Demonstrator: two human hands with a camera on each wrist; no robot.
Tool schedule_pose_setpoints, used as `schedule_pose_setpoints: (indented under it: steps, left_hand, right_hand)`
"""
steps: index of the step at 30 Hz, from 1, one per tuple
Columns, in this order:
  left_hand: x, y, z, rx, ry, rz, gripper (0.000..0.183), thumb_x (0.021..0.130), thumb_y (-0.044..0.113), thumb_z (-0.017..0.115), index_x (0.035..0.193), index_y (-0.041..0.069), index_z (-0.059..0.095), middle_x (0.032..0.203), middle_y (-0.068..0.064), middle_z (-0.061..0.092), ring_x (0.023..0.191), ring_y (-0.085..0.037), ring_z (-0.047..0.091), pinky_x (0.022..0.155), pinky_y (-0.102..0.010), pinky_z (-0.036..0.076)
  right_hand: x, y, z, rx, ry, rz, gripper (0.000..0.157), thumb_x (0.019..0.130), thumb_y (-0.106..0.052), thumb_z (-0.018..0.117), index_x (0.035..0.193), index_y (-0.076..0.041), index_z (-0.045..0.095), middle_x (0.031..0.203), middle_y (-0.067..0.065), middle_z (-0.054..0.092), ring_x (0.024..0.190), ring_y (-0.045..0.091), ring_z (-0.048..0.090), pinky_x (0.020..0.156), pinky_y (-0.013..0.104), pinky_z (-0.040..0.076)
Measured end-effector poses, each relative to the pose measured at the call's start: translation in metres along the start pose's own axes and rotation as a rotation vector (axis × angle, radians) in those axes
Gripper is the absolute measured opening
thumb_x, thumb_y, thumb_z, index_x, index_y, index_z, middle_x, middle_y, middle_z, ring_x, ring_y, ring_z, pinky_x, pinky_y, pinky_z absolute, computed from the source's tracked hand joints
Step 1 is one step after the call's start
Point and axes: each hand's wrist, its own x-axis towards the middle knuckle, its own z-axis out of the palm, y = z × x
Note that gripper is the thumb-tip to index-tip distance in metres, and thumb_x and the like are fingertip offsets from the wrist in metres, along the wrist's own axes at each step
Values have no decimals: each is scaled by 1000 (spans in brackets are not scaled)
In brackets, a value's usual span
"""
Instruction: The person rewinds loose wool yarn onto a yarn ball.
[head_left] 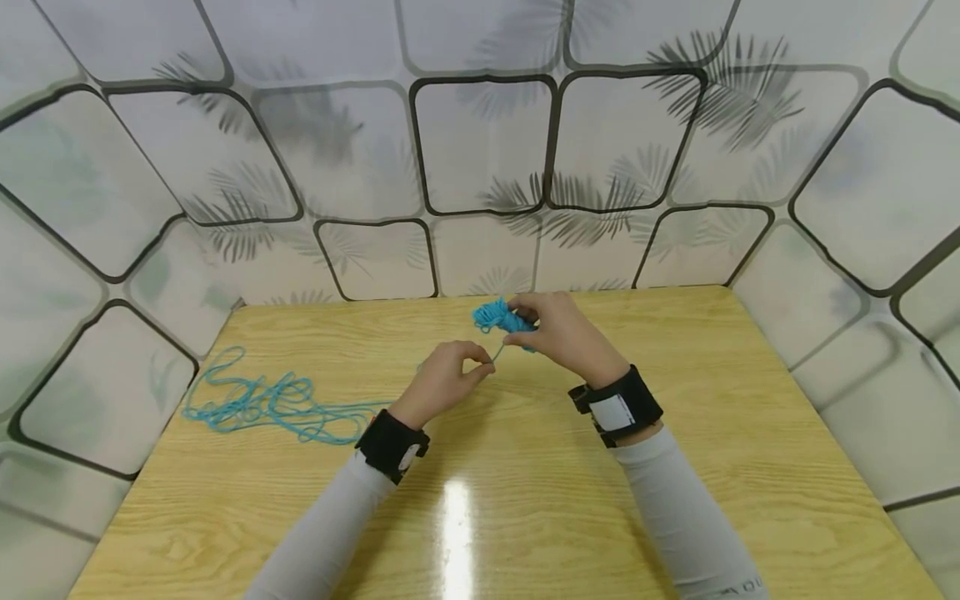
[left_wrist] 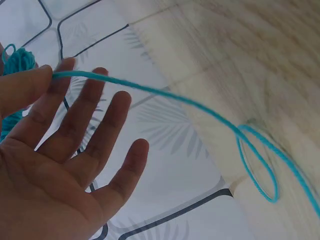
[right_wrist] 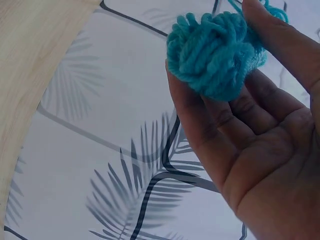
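My right hand (head_left: 558,333) holds a bundle of blue yarn (head_left: 495,316) between thumb and fingers, raised near the table's back edge. In the right wrist view the wound yarn (right_wrist: 212,55) shows thick, packed loops against the fingers. My left hand (head_left: 444,379) is lower and to the left, pinching the yarn strand (left_wrist: 150,90) between thumb and index finger; its other fingers are spread in the left wrist view. A short length of strand runs up from this pinch to the bundle. Past the left hand, the strand trails off with a small loop in it.
A loose tangle of blue yarn (head_left: 277,406) lies on the left of the wooden table (head_left: 585,508), its strands leading toward the left wrist. Patterned cloth walls (head_left: 480,150) with leaf prints rise at the back and both sides of the table.
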Motion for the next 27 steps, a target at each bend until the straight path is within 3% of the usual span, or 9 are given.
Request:
schedule_pose_setpoints:
  steps: [4,10,14,21,27]
  left_hand:
    - [-1,-5,-2,5,42,-26,12,93,11,67,94,4,77,99,-10,76,97,-24,67,84,-49,57]
    - [0,-15,-8,26,122,-53,9,92,7,68,97,5,75,95,-12,76,85,-25,69,72,-46,59]
    - [2,-16,-16,13,156,-53,9,91,3,66,92,7,74,93,-12,76,86,-26,69,73,-47,58]
    - [4,-13,-26,-20,164,-23,10,96,10,63,89,9,71,87,-8,75,81,-21,68,77,-48,58]
    - [5,-8,-32,-44,125,-9,13,98,7,60,88,11,68,72,-5,69,65,-15,60,65,-40,53]
  right_hand:
    - [-3,-6,-1,33,-25,-10,44,81,-18,80,120,-2,66,96,10,72,86,20,65,77,42,58]
    - [-8,-10,1,105,-129,-27,44,81,-17,81,120,-7,66,95,7,72,86,17,65,74,41,58]
    - [-10,-12,4,124,-169,-49,41,80,-15,81,118,-10,67,95,5,72,87,15,66,76,40,59]
    - [-15,-14,10,136,-196,-47,29,79,-15,82,103,-13,67,94,2,72,86,12,66,78,40,58]
    - [-15,-19,20,94,-244,-51,18,79,-12,82,94,-12,71,89,2,74,78,11,66,71,37,58]
